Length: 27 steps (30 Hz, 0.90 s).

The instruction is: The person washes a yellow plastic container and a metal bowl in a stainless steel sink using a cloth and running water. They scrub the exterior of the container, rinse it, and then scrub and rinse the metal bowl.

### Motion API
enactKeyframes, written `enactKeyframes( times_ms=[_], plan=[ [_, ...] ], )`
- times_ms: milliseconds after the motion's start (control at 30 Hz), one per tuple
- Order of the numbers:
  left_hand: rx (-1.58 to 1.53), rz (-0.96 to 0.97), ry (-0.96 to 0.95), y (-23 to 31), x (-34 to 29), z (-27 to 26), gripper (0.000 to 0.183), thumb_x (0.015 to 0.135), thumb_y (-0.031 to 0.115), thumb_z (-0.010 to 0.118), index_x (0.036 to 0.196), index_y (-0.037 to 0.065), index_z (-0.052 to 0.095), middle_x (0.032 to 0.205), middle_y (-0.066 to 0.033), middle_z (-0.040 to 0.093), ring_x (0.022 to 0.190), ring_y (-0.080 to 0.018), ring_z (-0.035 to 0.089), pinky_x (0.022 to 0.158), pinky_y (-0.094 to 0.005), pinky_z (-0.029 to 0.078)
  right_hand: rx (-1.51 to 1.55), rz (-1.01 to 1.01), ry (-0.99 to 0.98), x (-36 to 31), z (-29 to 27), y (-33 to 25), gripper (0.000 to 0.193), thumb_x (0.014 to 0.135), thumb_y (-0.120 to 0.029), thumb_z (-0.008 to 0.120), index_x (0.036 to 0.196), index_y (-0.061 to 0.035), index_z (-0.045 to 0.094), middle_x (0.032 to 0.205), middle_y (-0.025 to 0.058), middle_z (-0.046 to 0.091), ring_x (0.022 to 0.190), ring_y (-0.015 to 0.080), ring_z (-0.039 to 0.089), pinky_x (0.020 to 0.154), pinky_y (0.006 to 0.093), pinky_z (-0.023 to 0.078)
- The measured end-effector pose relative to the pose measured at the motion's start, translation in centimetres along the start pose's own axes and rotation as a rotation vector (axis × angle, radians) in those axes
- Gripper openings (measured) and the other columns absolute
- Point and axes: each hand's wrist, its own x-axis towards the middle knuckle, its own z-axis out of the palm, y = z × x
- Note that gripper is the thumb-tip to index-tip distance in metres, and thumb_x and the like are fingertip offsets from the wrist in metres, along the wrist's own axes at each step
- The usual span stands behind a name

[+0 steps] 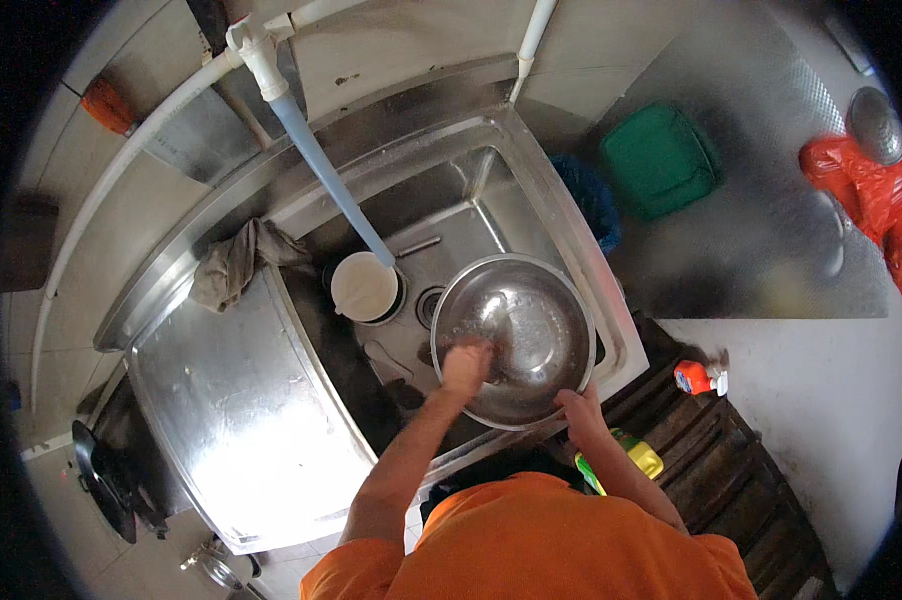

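Observation:
A large stainless steel bowl is tilted over the right part of a steel sink. My right hand grips its near right rim, thumb over the edge. Inside the bowl is my left hand, reaching over the left rim. Its fingers are smeared by motion, so whether they hold anything does not show. Left of the bowl, a pot with pale contents stands in the basin under a blue hose. A spoon lies on the basin floor near the drain.
A steel drainboard with a grey rag on its far corner lies to the left. On the right are a green plastic basin, red plastic bags, a red bottle and a yellow bottle. White pipes run along the wall.

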Motion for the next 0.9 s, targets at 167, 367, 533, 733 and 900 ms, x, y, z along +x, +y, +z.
enactKeyframes(
  times_ms=[167,367,533,733,900],
  plan=[
    [0.000,-0.038,-0.163,-0.4,-0.2,1.0,0.019,0.075,0.008,0.064,0.092,0.001,0.060,0.106,-0.0185,0.056,0.107,-0.0370,0.054,0.084,-0.0450,0.051,0.071,0.035,-0.034,-1.2,-1.0,0.0,0.053,0.077,-0.001,0.053,0.129,-0.0088,0.044,0.097,0.0072,0.054,0.081,0.0195,0.053,0.067,0.0340,0.045],
    [0.030,-0.064,-0.194,1.1,-1.4,0.4,0.012,0.075,0.009,0.065,0.086,0.003,0.065,0.086,-0.0173,0.063,0.084,-0.0326,0.064,0.072,-0.0455,0.053,0.013,0.079,-0.160,-0.5,-1.8,0.2,0.061,0.079,0.002,0.051,0.137,-0.0092,0.038,0.106,0.0075,0.054,0.090,0.0204,0.055,0.074,0.0341,0.048],
    [0.041,0.028,-0.174,1.3,-0.6,-0.3,0.010,0.078,0.012,0.061,0.084,0.006,0.067,0.087,-0.0175,0.063,0.081,-0.0368,0.064,0.070,-0.0455,0.053,0.119,-0.043,-0.183,-0.7,-1.7,1.0,0.054,0.077,0.002,0.052,0.129,-0.0080,0.045,0.096,0.0064,0.056,0.081,0.0181,0.056,0.066,0.0349,0.049],
    [0.248,0.006,-0.322,2.8,-1.2,-0.2,0.007,0.076,0.009,0.062,0.080,0.004,0.066,0.083,-0.0194,0.063,0.080,-0.0366,0.064,0.070,-0.0469,0.052,0.103,0.117,-0.117,0.0,-2.2,1.0,0.041,0.077,-0.001,0.055,0.117,-0.0059,0.051,0.093,0.0055,0.055,0.080,0.0182,0.055,0.066,0.0358,0.047],
    [-0.063,0.000,0.004,3.2,-0.1,-0.9,0.014,0.080,0.011,0.062,0.091,0.004,0.063,0.087,-0.0169,0.063,0.085,-0.0355,0.063,0.071,-0.0466,0.052,0.066,0.127,-0.168,0.0,-2.6,1.3,0.038,0.076,-0.001,0.057,0.114,-0.0046,0.051,0.090,0.0053,0.053,0.078,0.0198,0.052,0.067,0.0351,0.045]
  ],
)
